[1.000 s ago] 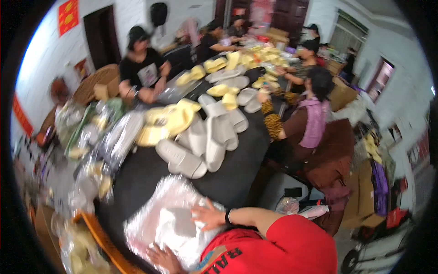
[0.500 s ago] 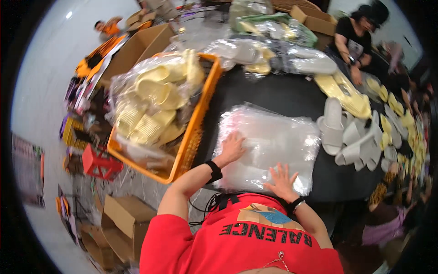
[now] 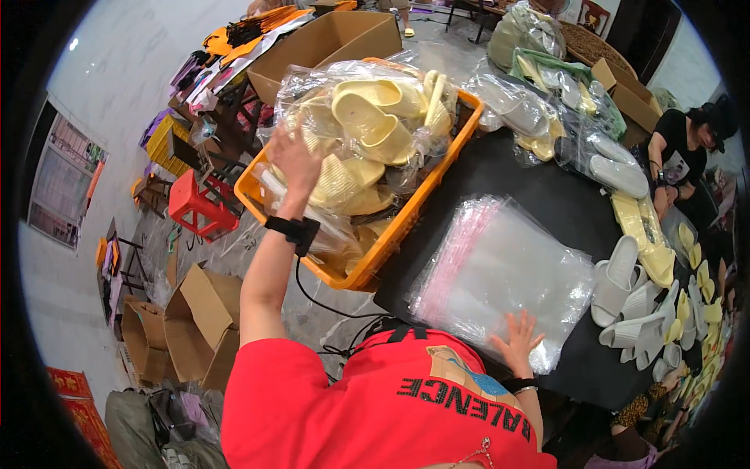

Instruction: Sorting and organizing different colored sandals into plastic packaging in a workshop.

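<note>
My left hand (image 3: 295,162) is over the left side of an orange crate (image 3: 380,259), its slightly blurred fingers stretched out against the clear plastic around pale yellow slippers (image 3: 375,125). Whether the fingertips press on the plastic is hard to see. Bagged slippers heap above the crate's rim. To the right, my right hand (image 3: 517,342) lies flat with fingers spread on the near edge of a stack of clear plastic bags (image 3: 516,273), pink along its left edge. Nothing is gripped in it.
The black table (image 3: 500,180) carries loose grey slippers (image 3: 613,281) and bagged yellow slippers (image 3: 644,234) on the right. A person in black (image 3: 687,148) sits beyond them. Cardboard boxes (image 3: 207,320) and a red stool (image 3: 199,205) stand left. A black cable (image 3: 336,311) hangs near the crate.
My left hand has left the bag stack and moved left to the slippers in the crate. My right hand stays on the stack's near edge. The view has turned left.
</note>
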The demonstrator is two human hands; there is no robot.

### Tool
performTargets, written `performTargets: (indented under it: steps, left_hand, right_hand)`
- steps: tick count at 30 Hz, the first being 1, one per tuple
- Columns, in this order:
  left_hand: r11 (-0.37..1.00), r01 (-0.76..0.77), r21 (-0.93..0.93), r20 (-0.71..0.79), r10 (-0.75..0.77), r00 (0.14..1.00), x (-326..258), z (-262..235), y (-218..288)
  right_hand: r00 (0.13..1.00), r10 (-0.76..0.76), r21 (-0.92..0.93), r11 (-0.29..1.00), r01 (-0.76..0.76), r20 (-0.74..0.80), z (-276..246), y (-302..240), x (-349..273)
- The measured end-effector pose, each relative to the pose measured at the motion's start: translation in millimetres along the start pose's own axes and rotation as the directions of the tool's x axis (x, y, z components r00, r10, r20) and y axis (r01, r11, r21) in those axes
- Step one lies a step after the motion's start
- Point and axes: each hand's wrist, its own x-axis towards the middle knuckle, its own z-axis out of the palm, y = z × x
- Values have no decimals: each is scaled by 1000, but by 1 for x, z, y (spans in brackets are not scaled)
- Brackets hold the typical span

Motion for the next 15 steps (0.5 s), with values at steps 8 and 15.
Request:
performTargets:
  steps: [8, 15]
  left_hand:
    - [736, 494, -464, 291, -400, 869, -29, 41, -93]
    - [811, 520, -268, 456, -368, 810, -26, 20, -59]
  right_hand:
    - [999, 44, 69, 997, -46, 30, -8, -5, 7]
    - [990, 139, 23, 990, -140, 36, 2, 4, 8]
